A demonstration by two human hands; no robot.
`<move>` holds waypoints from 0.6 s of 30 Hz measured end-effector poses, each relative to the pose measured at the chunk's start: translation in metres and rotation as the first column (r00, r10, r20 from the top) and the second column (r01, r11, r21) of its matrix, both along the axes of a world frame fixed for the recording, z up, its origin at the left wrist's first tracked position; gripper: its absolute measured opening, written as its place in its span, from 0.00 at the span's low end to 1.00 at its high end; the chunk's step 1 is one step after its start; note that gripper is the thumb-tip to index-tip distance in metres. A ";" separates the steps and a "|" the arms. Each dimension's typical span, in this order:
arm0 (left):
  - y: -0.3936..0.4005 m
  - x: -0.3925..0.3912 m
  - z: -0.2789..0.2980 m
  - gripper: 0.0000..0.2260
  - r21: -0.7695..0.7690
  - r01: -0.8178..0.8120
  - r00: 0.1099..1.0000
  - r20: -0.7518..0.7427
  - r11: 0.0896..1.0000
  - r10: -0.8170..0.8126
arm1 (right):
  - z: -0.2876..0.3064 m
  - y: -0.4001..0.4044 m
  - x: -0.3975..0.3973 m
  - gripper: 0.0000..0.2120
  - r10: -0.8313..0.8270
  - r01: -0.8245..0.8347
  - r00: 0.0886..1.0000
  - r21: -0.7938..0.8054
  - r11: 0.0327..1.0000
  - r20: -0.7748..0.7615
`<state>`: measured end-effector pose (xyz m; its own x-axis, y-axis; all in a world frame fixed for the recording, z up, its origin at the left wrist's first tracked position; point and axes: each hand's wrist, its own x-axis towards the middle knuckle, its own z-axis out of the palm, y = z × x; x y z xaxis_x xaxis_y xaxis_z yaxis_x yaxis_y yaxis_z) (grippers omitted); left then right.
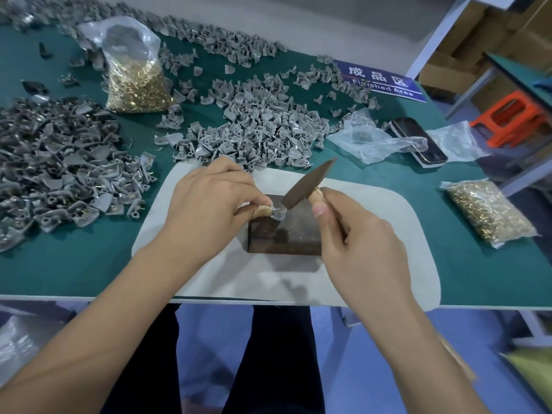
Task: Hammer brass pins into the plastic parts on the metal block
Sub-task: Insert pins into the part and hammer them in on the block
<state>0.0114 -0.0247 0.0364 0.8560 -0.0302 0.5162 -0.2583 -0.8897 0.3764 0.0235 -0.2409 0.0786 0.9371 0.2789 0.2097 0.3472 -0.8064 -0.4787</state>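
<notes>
Grey plastic part [276, 211] sits on the far left corner of the dark metal block [285, 233], pinched there by the thumb and fingers of the left hand [209, 201]. The right hand [355, 237] grips the handle of a small hammer [304, 186]; its blurred dark head runs from the upper right down to the lower left, with the low end just above the part. Whether a brass pin stands in the part is too small to tell. The block rests on a pale grey mat [373, 264] on the green table [74, 264]. Left of the mat lies a heap of grey parts with brass pins [59, 180], and beyond it a heap of plain grey parts [260, 124]. A clear bag of brass pins [136, 82] stands at the far left; another bag of pins [490, 212] lies flat at the right. A phone [418, 141] lies beside crumpled clear plastic [373, 141].
</notes>
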 end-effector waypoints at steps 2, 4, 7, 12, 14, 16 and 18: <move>0.000 0.001 0.000 0.04 -0.008 0.002 1.000 0.003 1.000 -0.002 | 0.000 0.000 -0.002 0.14 -0.058 0.055 0.998 0.123 0.991 0.027; 0.000 0.000 0.000 0.04 -0.011 0.002 1.000 -0.001 1.000 -0.002 | 0.000 0.004 -0.006 0.14 -0.041 0.040 0.999 0.086 0.996 0.015; 0.001 0.000 0.001 0.04 -0.007 0.003 1.000 -0.002 1.000 -0.003 | -0.001 0.004 -0.010 0.14 -0.008 0.008 1.000 0.026 1.000 0.005; 0.001 -0.001 0.001 0.04 -0.010 0.001 1.000 -0.009 1.000 -0.001 | 0.001 0.007 -0.012 0.15 -0.041 0.041 0.999 0.053 0.998 0.010; 0.001 -0.001 0.001 0.04 -0.005 0.000 1.000 -0.010 1.000 0.000 | 0.002 0.004 -0.008 0.13 -0.008 0.005 0.998 -0.045 0.999 -0.062; 0.001 -0.001 0.001 0.04 -0.002 -0.001 1.000 -0.013 1.000 0.001 | 0.002 0.001 -0.006 0.14 -0.034 0.036 0.999 0.039 0.999 -0.034; 0.001 -0.001 0.000 0.04 -0.005 -0.003 1.000 -0.015 1.000 0.003 | 0.003 0.002 -0.007 0.15 -0.040 0.042 0.999 0.098 0.994 -0.015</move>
<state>0.0107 -0.0236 0.0363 0.8637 -0.0250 0.5034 -0.2499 -0.8886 0.3846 0.0165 -0.2390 0.0821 0.9502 0.2188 0.2219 0.3079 -0.7684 -0.5610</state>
